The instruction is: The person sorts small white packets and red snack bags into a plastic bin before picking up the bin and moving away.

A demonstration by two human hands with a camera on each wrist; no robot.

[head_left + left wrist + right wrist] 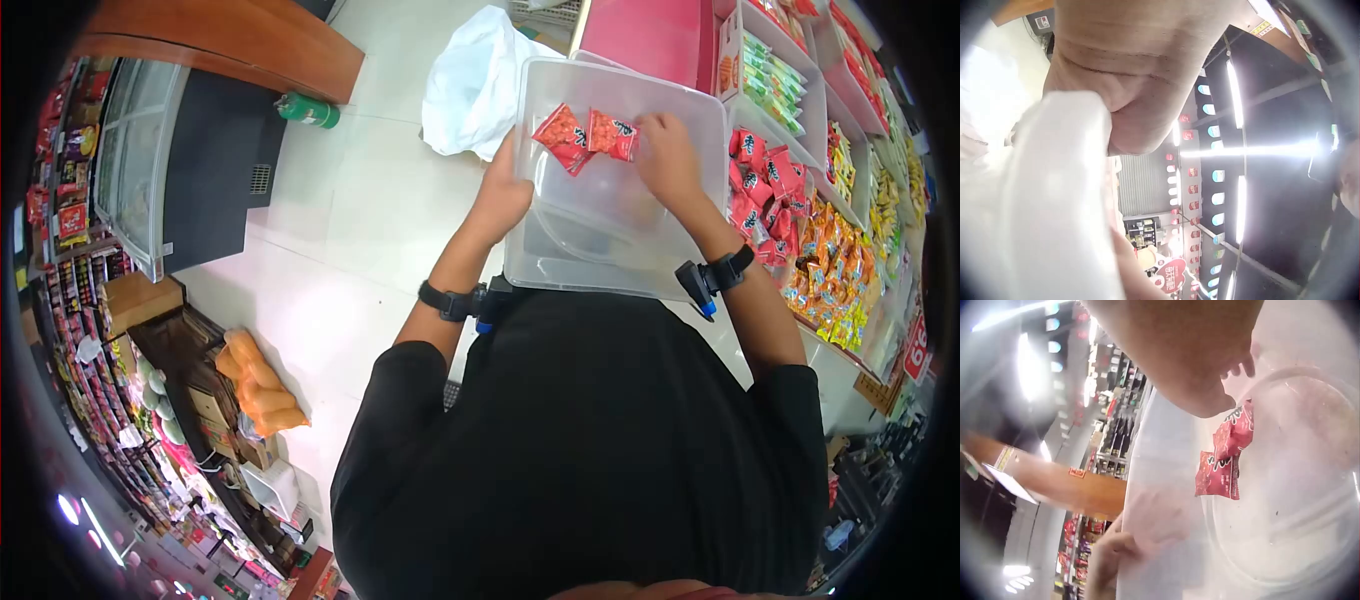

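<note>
A translucent plastic bin [620, 245] is held in front of the body. My left hand [500, 200] grips its left wall, the thumb over the rim; in the left wrist view the pale rim [1063, 206] fills the near side beneath the palm. Inside lie two red snack packets with dark lettering. My right hand [668, 165] reaches into the bin and pinches the end of the right-hand packet [610, 135]; its index finger is hidden. The other packet [1217, 478] lies against it, partly overlapped in the right wrist view.
To the right, a slanted display holds red packets [768, 190], orange packets [830, 260] and green packets [775, 80] in compartments. A white plastic bag [470, 85] stands on the floor beyond the bin. A freezer cabinet [190, 160] and orange bags [260, 385] are on the left.
</note>
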